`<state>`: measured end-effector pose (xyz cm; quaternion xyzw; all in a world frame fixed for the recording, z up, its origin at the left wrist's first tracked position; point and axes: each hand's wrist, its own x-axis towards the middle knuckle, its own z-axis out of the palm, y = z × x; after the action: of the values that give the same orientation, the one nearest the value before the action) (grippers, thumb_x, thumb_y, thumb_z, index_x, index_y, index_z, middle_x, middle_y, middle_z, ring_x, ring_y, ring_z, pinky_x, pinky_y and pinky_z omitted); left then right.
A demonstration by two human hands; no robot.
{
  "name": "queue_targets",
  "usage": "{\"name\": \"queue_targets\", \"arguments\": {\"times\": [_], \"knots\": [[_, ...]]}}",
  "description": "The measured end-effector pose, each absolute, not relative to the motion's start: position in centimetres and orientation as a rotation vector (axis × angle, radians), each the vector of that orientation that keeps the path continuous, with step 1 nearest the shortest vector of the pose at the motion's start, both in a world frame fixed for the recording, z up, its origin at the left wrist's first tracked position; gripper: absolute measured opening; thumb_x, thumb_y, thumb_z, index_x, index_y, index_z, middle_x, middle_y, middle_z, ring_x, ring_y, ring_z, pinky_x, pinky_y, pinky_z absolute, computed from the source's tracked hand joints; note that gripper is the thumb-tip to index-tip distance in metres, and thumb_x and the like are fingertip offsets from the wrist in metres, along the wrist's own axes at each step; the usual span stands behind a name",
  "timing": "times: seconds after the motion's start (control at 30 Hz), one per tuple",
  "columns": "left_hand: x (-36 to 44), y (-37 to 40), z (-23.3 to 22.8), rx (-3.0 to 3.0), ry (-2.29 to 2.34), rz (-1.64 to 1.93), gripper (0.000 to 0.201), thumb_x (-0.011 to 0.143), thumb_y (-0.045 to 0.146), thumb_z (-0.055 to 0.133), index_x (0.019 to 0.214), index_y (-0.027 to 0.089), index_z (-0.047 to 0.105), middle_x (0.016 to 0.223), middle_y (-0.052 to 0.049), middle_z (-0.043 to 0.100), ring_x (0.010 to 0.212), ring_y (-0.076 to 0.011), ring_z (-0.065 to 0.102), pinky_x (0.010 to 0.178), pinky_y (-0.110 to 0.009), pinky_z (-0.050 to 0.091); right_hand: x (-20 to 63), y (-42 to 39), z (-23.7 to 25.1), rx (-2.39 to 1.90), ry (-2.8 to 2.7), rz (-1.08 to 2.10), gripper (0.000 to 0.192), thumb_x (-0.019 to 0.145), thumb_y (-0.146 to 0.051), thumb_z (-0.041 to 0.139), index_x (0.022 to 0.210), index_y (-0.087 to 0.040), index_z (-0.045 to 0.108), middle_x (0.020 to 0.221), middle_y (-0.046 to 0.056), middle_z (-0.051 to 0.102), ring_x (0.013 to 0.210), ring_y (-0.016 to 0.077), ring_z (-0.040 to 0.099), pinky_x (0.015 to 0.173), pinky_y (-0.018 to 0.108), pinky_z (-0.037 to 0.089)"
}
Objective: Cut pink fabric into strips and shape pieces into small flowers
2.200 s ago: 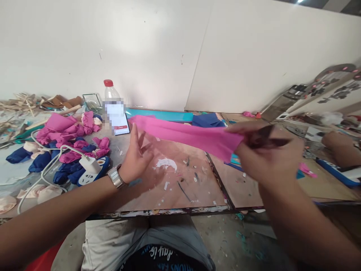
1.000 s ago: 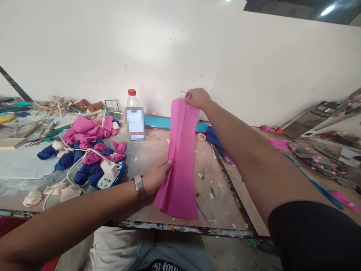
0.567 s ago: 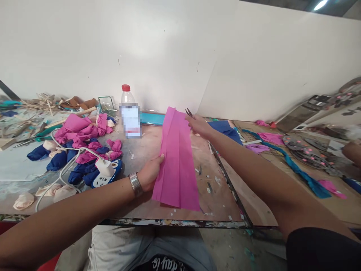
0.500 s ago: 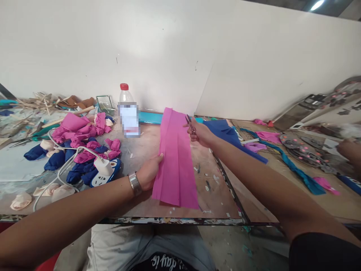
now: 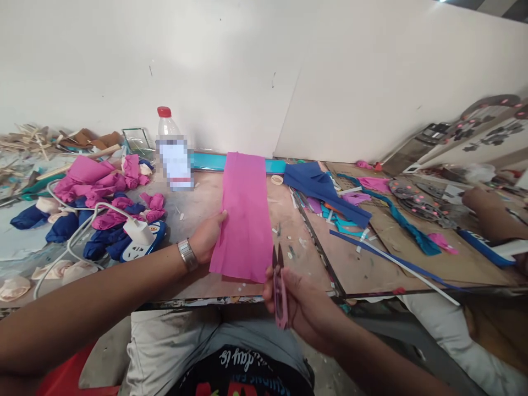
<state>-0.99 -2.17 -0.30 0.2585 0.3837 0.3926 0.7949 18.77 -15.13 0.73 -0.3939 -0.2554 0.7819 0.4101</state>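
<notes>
A long pink strip of crepe paper or cloth (image 5: 244, 220) slants up from the table's front toward the wall. My left hand (image 5: 209, 237) grips its left edge, the fingers hidden beneath. Small thread snips (image 5: 280, 308) with pink handles are in my right hand (image 5: 303, 302), just off the strip's lower right corner. Their two blades point away from me and stand slightly apart. A turquoise strip (image 5: 208, 161) lies behind the pink piece, along the wall. Right of it is a folded dark blue piece (image 5: 319, 187).
At left, pink, blue and cream crumpled bundles (image 5: 88, 179) surround a power strip (image 5: 136, 250) with a white charger and cable. A red-capped bottle (image 5: 167, 125) stands behind a phone-like blurred patch. At right, another person's hand (image 5: 480, 203) works near a flowered grey piece (image 5: 416, 201).
My right hand has come down with the snips from the strip's far right corner to its near right corner. The pink strip lies flatter, its lengthwise fold less raised.
</notes>
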Motion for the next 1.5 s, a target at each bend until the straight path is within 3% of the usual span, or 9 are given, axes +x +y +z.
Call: {"name": "queue_targets", "arguments": {"times": [0.17, 0.37, 1.5], "knots": [[-0.9, -2.5, 0.6, 0.438, 0.871, 0.731, 0.022, 0.091, 0.026, 0.057, 0.105, 0.012, 0.067, 0.083, -0.01, 0.075, 0.068, -0.0234, 0.072, 0.07, -0.036, 0.059, 16.2, -19.6, -1.5, -0.897, -0.519, 2.131, 0.041, 0.089, -0.054, 0.068, 0.101, -0.016, 0.056, 0.079, 0.005, 0.071, 0.055, 0.0128, 0.065, 0.038, 0.017, 0.047], [-0.5, -3.0, 1.1, 0.412, 0.897, 0.773, 0.022, 0.083, 0.012, 0.06, 0.104, 0.01, 0.065, 0.077, -0.007, 0.072, 0.06, -0.018, 0.069, 0.065, -0.03, 0.056, 14.5, -20.5, -2.9, -0.874, -0.452, 2.158, 0.041, 0.092, -0.054, 0.062, 0.105, -0.016, 0.053, 0.08, 0.005, 0.071, 0.051, 0.0144, 0.067, 0.031, 0.014, 0.044], [-0.5, -2.9, 0.5, 0.408, 0.971, 0.825, 0.02, 0.072, 0.008, 0.058, 0.09, 0.014, 0.064, 0.065, -0.002, 0.066, 0.051, -0.0163, 0.062, 0.055, -0.027, 0.052, 14.4, -18.7, -2.2, -0.94, -0.473, 2.022, 0.043, 0.087, -0.057, 0.069, 0.098, -0.018, 0.054, 0.065, -0.004, 0.062, 0.044, 0.0101, 0.062, 0.026, 0.01, 0.028]]}}
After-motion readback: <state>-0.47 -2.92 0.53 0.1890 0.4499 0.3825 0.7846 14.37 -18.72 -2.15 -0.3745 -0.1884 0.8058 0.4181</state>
